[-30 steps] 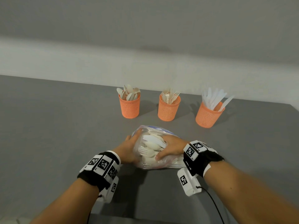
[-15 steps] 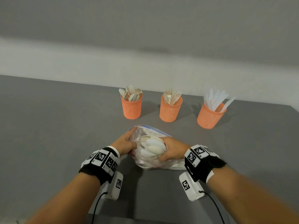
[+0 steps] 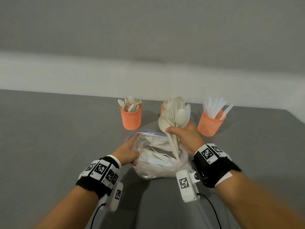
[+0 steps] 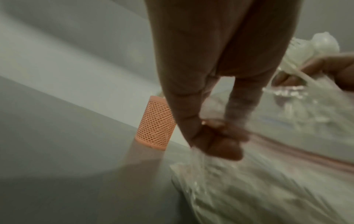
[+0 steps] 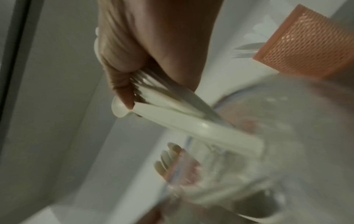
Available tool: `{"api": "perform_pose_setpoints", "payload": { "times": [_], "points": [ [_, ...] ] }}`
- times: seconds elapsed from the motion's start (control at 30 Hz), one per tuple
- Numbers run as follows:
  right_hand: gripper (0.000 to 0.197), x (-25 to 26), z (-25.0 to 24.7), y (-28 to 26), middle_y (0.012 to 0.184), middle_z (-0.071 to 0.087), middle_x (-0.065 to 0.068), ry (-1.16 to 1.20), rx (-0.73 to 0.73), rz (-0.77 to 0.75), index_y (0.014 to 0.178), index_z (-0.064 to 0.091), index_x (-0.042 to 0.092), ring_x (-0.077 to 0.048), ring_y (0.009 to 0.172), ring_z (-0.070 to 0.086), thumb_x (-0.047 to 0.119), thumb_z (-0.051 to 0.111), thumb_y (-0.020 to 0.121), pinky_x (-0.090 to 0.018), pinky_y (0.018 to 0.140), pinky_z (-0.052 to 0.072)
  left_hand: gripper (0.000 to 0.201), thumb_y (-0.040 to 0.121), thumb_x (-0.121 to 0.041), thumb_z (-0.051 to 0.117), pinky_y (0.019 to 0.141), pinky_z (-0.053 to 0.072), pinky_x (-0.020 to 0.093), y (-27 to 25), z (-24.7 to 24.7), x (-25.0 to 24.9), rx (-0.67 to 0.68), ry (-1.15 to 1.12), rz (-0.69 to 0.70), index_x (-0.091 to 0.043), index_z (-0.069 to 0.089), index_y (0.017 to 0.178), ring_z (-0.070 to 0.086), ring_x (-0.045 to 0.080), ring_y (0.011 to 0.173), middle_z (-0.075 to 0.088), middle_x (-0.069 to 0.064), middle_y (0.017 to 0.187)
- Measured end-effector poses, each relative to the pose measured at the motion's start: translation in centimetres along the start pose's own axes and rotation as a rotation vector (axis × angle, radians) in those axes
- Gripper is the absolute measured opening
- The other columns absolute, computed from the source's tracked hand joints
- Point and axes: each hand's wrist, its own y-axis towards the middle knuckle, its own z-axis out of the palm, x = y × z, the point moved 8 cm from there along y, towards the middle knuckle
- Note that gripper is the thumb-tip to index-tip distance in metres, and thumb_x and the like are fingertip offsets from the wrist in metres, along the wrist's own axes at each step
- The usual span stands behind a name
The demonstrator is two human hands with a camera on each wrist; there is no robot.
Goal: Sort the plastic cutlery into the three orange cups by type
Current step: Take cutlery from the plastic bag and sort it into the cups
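A clear zip bag (image 3: 156, 162) of white plastic cutlery lies on the grey table (image 3: 57, 138) in front of me. My left hand (image 3: 127, 152) pinches the bag's left edge near its mouth (image 4: 214, 136). My right hand (image 3: 183, 134) grips a bunch of cutlery (image 3: 176, 118), mostly spoons, lifted out of the bag with handles pointing down (image 5: 191, 121). Three orange mesh cups stand behind: the left cup (image 3: 131, 118) holds spoons, the middle cup (image 3: 162, 108) is mostly hidden by the bunch, the right cup (image 3: 210, 123) holds knives.
A pale wall runs along the table's far edge, close behind the cups. The table's right edge shows at the far right (image 3: 293, 116). Cables trail from both wrist cameras toward me.
My right hand has come up out of the bag with a fistful of cutlery. The left hand slid to the bag's left edge and now holds it. The head view moved closer.
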Motion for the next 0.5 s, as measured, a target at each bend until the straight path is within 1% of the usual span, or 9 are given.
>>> {"api": "perform_pose_setpoints", "payload": {
  "times": [0.07, 0.1, 0.17, 0.23, 0.27, 0.33, 0.4, 0.47, 0.5],
  "points": [
    [0.031, 1.2, -0.4, 0.2, 0.077, 0.062, -0.012, 0.187, -0.063, 0.016, 0.097, 0.063, 0.005, -0.026, 0.074, 0.06, 0.0, 0.068, 0.067, -0.038, 0.065, 0.05, 0.066, 0.081, -0.015, 0.057, 0.099, 0.044, 0.042, 0.1, -0.4, -0.4, 0.003, 0.198, 0.012, -0.024, 0.032, 0.142, 0.049, 0.031, 0.116, 0.041, 0.012, 0.137],
    [0.028, 1.6, -0.5, 0.3, 0.071, 0.06, -0.011, 0.264, -0.068, 0.022, 0.092, 0.064, 0.005, -0.026, 0.068, 0.058, 0.003, 0.068, 0.065, -0.038, 0.06, 0.049, 0.057, 0.082, -0.022, 0.06, 0.107, 0.036, 0.041, 0.1, -1.1, -1.0, -0.051, 0.307, 0.035, -0.022, 0.042, 0.136, 0.041, 0.03, 0.126, 0.039, 0.014, 0.139],
    [0.019, 2.5, -0.1, 0.1, 0.064, 0.056, -0.012, 0.346, -0.051, 0.022, 0.086, 0.064, 0.005, -0.025, 0.06, 0.056, 0.001, 0.065, 0.067, -0.036, 0.052, 0.048, 0.04, 0.081, -0.036, 0.065, 0.11, 0.028, 0.037, -0.7, -2.9, -3.6, -0.225, 0.35, 0.148, -0.023, 0.058, 0.118, 0.031, 0.026, 0.133, 0.036, 0.012, 0.139],
    [0.017, 2.8, 0.5, -0.2, 0.064, 0.052, -0.013, 0.376, -0.028, 0.037, 0.09, 0.061, 0.0, -0.025, 0.059, 0.054, -0.003, 0.063, 0.073, -0.034, 0.049, 0.049, 0.041, 0.075, -0.047, 0.068, 0.103, 0.027, 0.026, -1.8, -3.7, -6.8, -0.308, 0.202, 0.302, -0.024, 0.06, 0.109, 0.032, 0.016, 0.129, 0.036, 0.005, 0.137],
    [0.019, 2.7, 1.0, -0.3, 0.066, 0.051, -0.013, 0.39, -0.018, 0.058, 0.094, 0.06, -0.001, -0.024, 0.06, 0.053, -0.003, 0.062, 0.075, -0.034, 0.051, 0.049, 0.051, 0.071, -0.051, 0.068, 0.101, 0.026, 0.023, -2.1, -3.4, -8.1, -0.267, 0.136, 0.346, -0.025, 0.058, 0.113, 0.034, 0.011, 0.126, 0.037, 0.0, 0.136],
    [0.026, 2.3, 2.0, -0.6, 0.072, 0.053, -0.014, 0.407, 0.001, 0.087, 0.101, 0.059, -0.001, -0.024, 0.066, 0.055, -0.001, 0.062, 0.074, -0.034, 0.057, 0.049, 0.079, 0.061, -0.057, 0.07, 0.101, 0.034, 0.024, -2.2, -1.1, -10.2, -0.039, 0.027, 0.382, -0.026, 0.045, 0.13, 0.04, 0.006, 0.123, 0.041, -0.007, 0.135],
    [0.032, 2.0, 3.1, -0.9, 0.081, 0.062, -0.017, 0.408, 0.0, 0.103, 0.109, 0.058, -0.001, -0.026, 0.075, 0.064, -0.003, 0.061, 0.077, -0.034, 0.059, 0.054, 0.084, 0.065, -0.037, 0.078, 0.096, 0.047, 0.023, -2.3, 1.3, -11.4, 0.148, -0.081, 0.413, -0.022, 0.035, 0.136, 0.054, 0.0, 0.112, 0.053, -0.008, 0.125],
    [0.041, 1.7, 3.7, -1.0, 0.092, 0.066, -0.02, 0.374, -0.024, 0.122, 0.119, 0.054, 0.004, -0.026, 0.08, 0.068, -0.001, 0.062, 0.078, -0.031, 0.056, 0.055, 0.068, 0.073, -0.003, 0.072, 0.078, 0.051, 0.012, -1.8, 2.1, -11.9, 0.16, -0.149, 0.431, -0.015, 0.038, 0.131, 0.062, -0.01, 0.089, 0.061, -0.008, 0.105],
    [0.041, 1.6, 4.0, -1.1, 0.092, 0.066, -0.019, 0.329, -0.025, 0.135, 0.12, 0.054, 0.004, -0.025, 0.076, 0.068, 0.002, 0.063, 0.08, -0.028, 0.05, 0.052, 0.057, 0.075, 0.006, 0.066, 0.07, 0.051, 0.011, -1.5, 2.2, -12.0, 0.137, -0.17, 0.424, -0.012, 0.044, 0.124, 0.063, -0.008, 0.077, 0.062, -0.006, 0.094]
  ]
}}
